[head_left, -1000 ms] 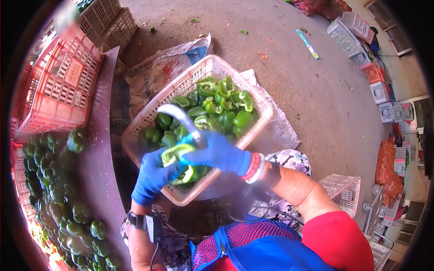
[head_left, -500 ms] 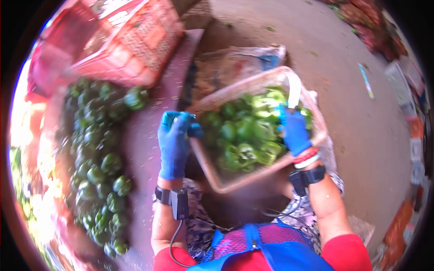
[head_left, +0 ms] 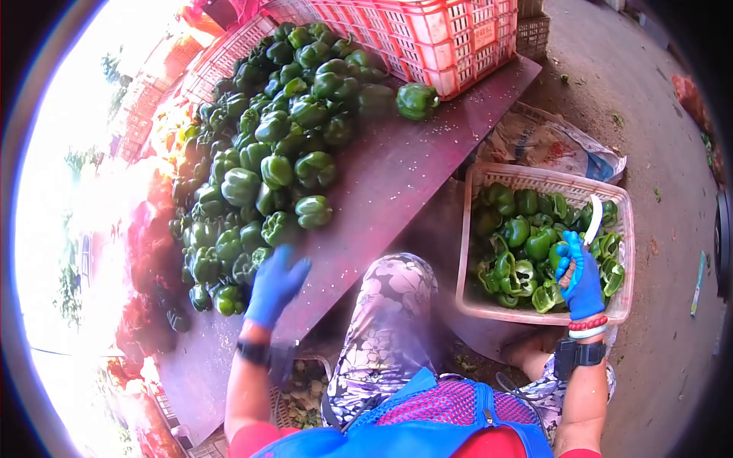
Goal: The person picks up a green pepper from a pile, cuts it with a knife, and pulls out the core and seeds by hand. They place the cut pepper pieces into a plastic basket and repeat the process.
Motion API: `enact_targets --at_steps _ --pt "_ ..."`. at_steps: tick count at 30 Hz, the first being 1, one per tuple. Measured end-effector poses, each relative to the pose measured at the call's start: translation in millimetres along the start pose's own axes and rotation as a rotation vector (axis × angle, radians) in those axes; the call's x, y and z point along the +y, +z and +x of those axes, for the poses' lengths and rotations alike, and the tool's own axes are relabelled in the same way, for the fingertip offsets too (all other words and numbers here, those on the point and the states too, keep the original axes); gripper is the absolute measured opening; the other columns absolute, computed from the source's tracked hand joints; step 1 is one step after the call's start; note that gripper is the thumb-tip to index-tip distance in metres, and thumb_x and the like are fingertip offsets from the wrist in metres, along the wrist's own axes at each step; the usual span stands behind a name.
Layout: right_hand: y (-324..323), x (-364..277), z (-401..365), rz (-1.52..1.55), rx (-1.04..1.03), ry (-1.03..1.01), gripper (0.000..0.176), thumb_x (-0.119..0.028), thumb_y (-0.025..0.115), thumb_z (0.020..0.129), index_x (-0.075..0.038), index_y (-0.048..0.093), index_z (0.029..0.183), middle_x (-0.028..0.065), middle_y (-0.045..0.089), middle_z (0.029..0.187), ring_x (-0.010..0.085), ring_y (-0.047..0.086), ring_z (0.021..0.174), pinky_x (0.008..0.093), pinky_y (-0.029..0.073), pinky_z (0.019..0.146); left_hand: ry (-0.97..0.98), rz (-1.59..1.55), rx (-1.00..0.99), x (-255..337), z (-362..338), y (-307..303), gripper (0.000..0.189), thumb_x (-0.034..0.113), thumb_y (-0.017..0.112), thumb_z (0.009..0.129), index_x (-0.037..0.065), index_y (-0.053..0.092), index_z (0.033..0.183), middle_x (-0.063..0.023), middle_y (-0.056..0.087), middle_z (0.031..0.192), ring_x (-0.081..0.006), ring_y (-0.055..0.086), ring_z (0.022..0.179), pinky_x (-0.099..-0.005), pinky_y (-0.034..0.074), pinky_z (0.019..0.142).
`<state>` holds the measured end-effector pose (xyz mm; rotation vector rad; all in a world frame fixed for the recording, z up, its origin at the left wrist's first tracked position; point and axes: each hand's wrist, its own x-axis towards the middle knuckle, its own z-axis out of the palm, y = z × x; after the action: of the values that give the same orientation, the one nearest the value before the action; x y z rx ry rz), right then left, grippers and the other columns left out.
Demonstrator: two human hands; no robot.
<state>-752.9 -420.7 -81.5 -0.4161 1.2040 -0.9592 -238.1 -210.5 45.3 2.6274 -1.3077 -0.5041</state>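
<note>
My left hand (head_left: pixel 275 284), in a blue glove, reaches with fingers spread toward a big pile of whole green peppers (head_left: pixel 259 145) on a dark reddish table (head_left: pixel 382 183). It holds nothing and hovers just right of the nearest peppers. My right hand (head_left: pixel 580 278), also blue-gloved, grips a curved knife (head_left: pixel 592 215) whose pale blade points up. That hand is over a pale plastic basket (head_left: pixel 544 177) on the ground, filled with cut green peppers (head_left: pixel 527 244).
A red crate (head_left: pixel 427 34) stands at the table's far end, with one pepper (head_left: pixel 417 99) beside it. A printed sack (head_left: pixel 550 145) lies behind the basket. Below the table, by my knee, is a crate of scraps (head_left: pixel 301 393). Concrete ground extends to the right.
My view swung left from the basket to the table. My left hand left the basket rim and reached out to the pepper pile; my right hand stayed over the basket with the knife.
</note>
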Motion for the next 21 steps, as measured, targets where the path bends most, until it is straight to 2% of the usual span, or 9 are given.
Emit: enact_targets --at_steps 2,4,7,9,10,14,17,18,21 --pt "14.3 -0.6 -7.6 -0.057 -0.031 -0.02 0.025 -0.035 0.07 0.099 -0.017 0.068 0.116 -0.0033 0.064 0.08 0.0043 0.052 0.055 0.0213 0.041 0.047 0.059 0.078 0.364 13.2 54.4 33.3 0.073 0.053 0.068 0.089 -0.01 0.052 0.125 -0.0333 0.068 0.113 -0.0504 0.066 0.106 -0.0516 0.053 0.093" --pt "28.9 -3.0 -18.1 -0.097 -0.054 -0.051 0.029 -0.034 0.07 0.1 -0.013 0.067 0.12 -0.0024 0.062 0.08 0.0048 0.052 0.055 0.0231 0.043 0.047 -0.176 -0.053 0.215 27.7 105.0 51.0 0.075 0.049 0.072 0.084 -0.011 0.05 0.123 -0.037 0.066 0.113 -0.0491 0.065 0.11 -0.0515 0.053 0.093" --pt "39.8 -0.9 -22.9 -0.178 -0.09 -0.107 0.029 -0.033 0.068 0.1 -0.012 0.067 0.121 -0.0016 0.062 0.08 0.0052 0.053 0.056 0.0227 0.043 0.048 -0.076 -0.181 0.393 40.9 136.6 71.9 0.064 0.036 0.078 0.075 -0.007 0.053 0.116 -0.0301 0.068 0.104 -0.0469 0.067 0.098 -0.0504 0.054 0.088" --pt "47.1 4.6 -23.0 -0.148 -0.189 -0.082 0.03 -0.029 0.069 0.1 -0.009 0.066 0.122 -0.0005 0.064 0.083 0.0057 0.054 0.057 0.0219 0.044 0.049 0.096 -0.462 0.214 64.6 140.3 82.8 0.057 0.033 0.079 0.074 -0.005 0.057 0.11 -0.0271 0.068 0.101 -0.0436 0.068 0.094 -0.048 0.054 0.085" --pt "54.2 8.0 -22.4 -0.11 -0.258 -0.031 0.031 -0.027 0.07 0.099 -0.008 0.066 0.124 -0.0006 0.065 0.083 0.0058 0.054 0.057 0.0214 0.044 0.05 0.184 -0.485 0.197 105.4 124.1 81.3 0.048 0.018 0.08 0.075 -0.002 0.054 0.11 -0.0155 0.065 0.093 -0.0241 0.067 0.083 -0.0415 0.057 0.077" --pt "92.3 -4.7 -42.8 -0.012 -0.507 0.053 0.048 -0.018 0.074 0.096 -0.006 0.058 0.139 0.002 0.069 0.102 0.0067 0.059 0.067 0.0226 0.05 0.057 0.755 -0.306 0.011 241.8 42.4 79.3 0.061 0.019 0.079 0.072 0.001 0.051 0.124 -0.0259 0.058 0.113 -0.0427 0.061 0.102 -0.0468 0.051 0.088" --pt "105.1 -8.5 -45.1 0.046 -0.611 -0.125 0.063 -0.012 0.077 0.093 -0.006 0.048 0.149 0.0038 0.068 0.117 0.005 0.06 0.073 0.0228 0.054 0.064 1.239 -0.384 0.028 291.8 14.2 105.1 0.081 0.011 0.082 0.069 0.001 0.043 0.139 -0.0246 0.054 0.12 -0.0442 0.058 0.11 -0.0473 0.051 0.094" --pt "98.9 -8.8 -40.1 0.07 -0.574 -0.177 0.067 -0.011 0.079 0.09 -0.007 0.048 0.15 0.0034 0.069 0.117 0.007 0.064 0.083 0.0235 0.055 0.075 1.23 -0.432 -0.032 303.6 4.4 90.8 0.088 0.011 0.084 0.071 0.001 0.039 0.145 -0.0217 0.052 0.129 -0.0395 0.058 0.116 -0.0448 0.051 0.098" --pt "74.6 -36.3 -40.7 -0.175 -0.59 -0.149 0.078 -0.006 0.084 0.083 -0.008 0.046 0.151 0.0045 0.065 0.129 0.0134 0.062 0.116 0.0317 0.05 0.102 0.569 -1.089 -0.642 285.4 24.1 110.8 0.071 0.025 0.074 0.091 0.001 0.039 0.148 -0.0162 0.05 0.141 -0.0279 0.057 0.124 -0.04 0.054 0.099"
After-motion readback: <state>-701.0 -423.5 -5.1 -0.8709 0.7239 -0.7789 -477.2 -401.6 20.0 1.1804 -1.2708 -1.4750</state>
